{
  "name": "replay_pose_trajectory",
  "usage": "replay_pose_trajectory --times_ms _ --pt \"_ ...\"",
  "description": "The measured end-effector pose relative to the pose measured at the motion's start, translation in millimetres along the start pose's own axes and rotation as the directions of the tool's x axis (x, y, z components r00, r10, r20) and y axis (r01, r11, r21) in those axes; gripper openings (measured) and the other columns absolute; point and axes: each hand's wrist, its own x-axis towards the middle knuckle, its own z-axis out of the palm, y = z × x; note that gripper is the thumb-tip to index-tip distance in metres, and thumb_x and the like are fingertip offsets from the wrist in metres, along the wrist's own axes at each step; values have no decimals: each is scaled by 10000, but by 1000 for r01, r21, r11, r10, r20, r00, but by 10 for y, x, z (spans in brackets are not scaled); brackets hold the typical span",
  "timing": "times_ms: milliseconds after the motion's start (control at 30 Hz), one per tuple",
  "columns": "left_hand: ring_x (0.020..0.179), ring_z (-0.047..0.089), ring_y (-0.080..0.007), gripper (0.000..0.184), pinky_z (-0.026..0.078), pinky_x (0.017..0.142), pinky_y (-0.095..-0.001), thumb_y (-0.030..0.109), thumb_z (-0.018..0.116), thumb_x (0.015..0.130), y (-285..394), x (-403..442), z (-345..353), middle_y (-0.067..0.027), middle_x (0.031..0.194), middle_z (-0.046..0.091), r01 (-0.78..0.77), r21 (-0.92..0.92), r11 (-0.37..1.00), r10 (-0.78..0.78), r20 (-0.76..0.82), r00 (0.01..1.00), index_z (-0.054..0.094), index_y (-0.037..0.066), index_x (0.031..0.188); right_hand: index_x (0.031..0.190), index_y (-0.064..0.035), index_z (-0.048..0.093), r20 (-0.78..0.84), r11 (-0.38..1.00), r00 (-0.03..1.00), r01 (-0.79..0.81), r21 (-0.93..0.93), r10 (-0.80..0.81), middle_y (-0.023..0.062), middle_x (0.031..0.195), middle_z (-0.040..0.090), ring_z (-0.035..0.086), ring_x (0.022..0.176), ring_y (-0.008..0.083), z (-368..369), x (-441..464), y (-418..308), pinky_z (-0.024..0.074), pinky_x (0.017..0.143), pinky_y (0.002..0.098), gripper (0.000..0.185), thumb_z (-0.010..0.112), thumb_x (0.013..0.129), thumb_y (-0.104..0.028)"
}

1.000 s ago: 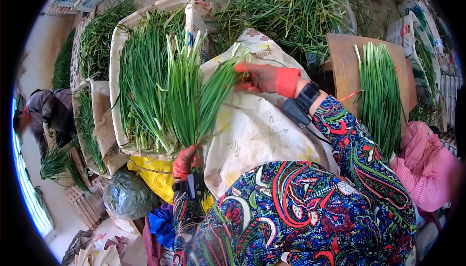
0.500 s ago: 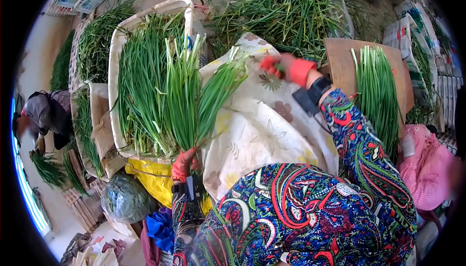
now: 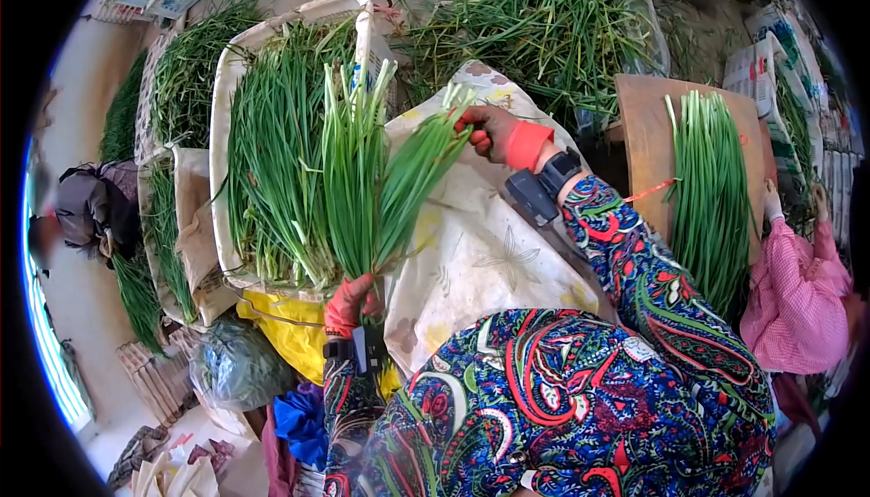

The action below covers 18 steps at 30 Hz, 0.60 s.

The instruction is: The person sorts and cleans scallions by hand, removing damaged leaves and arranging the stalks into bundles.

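Note:
My left hand [image 3: 349, 305], in a red glove, is closed round the lower part of a bunch of green chives [image 3: 362, 189]. That bunch fans upward into two sheaves with pale stem ends at the top. My right hand [image 3: 492, 135], also gloved in red, has its fingers pinched at the pale tips of the right-hand sheaf. Behind the bunch, a white crate [image 3: 220, 144] is full of more chives [image 3: 281, 135]. A floral cloth [image 3: 489, 252] lies under my right forearm.
Loose green trimmings [image 3: 544, 26] are heaped at the back. On a brown board [image 3: 639, 125] at right rests a neat chive bundle [image 3: 711, 189] near a red tie [image 3: 651, 192]. Co-workers sit at both sides, one with a pink sleeve [image 3: 793, 289]. A yellow bag [image 3: 290, 325] hangs below the crate.
My right hand has come left from over the cloth to the sheaf's pale tips. My left hand keeps its hold. At right, the co-worker's pink-sleeved arms now reach up beside the board.

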Motion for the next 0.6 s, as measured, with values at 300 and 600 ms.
replay_pose_trajectory --times_ms 300,600 --pt "383 381 -134 140 304 394 -251 168 544 784 164 -50 98 -19 481 415 71 8 997 -70 -64 995 499 36 797 1083 -34 528 -140 896 919 391 210 -368 -116 544 330 257 409 -15 -172 -436 -1099 219 361 138 294 343 867 -108" --pt "395 390 -134 91 311 391 -255 101 571 758 137 12 -31 -38 510 435 106 7 994 -105 -68 992 496 57 785 978 -52 603 10 202 983 48 -978 -185 52 718 586 494 500 124 824 -523 -365 421 478 252 352 562 759 -324"
